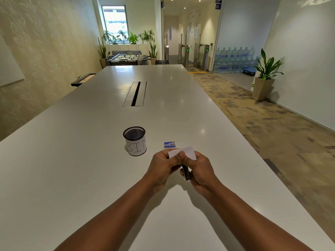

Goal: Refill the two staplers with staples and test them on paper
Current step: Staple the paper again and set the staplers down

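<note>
Black mesh cup (134, 140) — its white label reads "BIN" — beside staple box (169, 144).

A slim black stapler (185, 172) stands on end in the right hand (200, 171). A white paper slip (188, 152) is pinched above it by the left hand (163, 166). A small blue-and-white staple box (169, 144) lies just beyond both hands.

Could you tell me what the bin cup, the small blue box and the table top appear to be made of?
Bin cup: black wire mesh, probably metal, visible in its see-through weave, with a white paper label wrapped round it. Small blue box: likely printed cardboard, matte with crisp edges. Table top: smooth white laminate or stone-like surface; its gloss reflects the ceiling lights.
</note>
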The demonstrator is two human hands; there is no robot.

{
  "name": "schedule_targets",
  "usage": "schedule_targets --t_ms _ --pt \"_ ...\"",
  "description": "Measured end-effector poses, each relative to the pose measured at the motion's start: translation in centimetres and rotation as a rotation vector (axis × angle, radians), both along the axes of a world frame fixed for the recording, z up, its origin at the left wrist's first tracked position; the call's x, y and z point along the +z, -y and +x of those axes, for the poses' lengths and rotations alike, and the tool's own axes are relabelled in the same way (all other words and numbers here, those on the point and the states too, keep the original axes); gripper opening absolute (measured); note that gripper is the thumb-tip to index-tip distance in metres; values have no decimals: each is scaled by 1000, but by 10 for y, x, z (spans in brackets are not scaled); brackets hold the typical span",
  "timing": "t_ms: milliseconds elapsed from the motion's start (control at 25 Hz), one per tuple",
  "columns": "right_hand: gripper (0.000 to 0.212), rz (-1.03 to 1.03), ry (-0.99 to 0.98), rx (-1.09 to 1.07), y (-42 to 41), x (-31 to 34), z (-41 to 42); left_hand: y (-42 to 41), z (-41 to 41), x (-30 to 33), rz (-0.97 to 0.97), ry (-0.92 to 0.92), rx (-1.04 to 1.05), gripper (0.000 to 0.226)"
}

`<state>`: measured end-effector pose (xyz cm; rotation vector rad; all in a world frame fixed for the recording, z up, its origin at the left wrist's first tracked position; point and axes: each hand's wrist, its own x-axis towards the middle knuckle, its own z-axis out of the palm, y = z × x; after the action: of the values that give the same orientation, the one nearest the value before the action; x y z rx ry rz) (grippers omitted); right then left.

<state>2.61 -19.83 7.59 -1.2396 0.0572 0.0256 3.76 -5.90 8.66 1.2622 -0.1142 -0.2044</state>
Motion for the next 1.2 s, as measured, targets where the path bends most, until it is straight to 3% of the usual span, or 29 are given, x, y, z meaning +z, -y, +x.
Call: schedule_targets --t_ms 120,360,560,680,760,920,1040,1200 --pt "41 -1 -5 -8 -3 0 2 1 5 -2 -24 -32 -21 46" --pt "28 84 24 140 4 3 11 0 21 -4 -145 -214 89 27" --pt "10 -18 -93 -63 22 1 33 -16 46 -1 -182 -267 332 8" --pt "18 -255 -114 -205 30 -8 46 -28 56 -3 -163 -282 359 10" --pt "14 -541 -73 -291 33 -15 52 -32 61 -6 -156 -280 371 18" --pt "35 -1111 28 -284 32 -25 68 -36 69 -12 -152 -278 383 22" --pt "41 -1309 35 -229 22 -33 78 -35 74 -19 -137 -281 377 20" --pt "39 -1414 39 -182 15 -40 82 -35 79 -23 -122 -278 369 20"
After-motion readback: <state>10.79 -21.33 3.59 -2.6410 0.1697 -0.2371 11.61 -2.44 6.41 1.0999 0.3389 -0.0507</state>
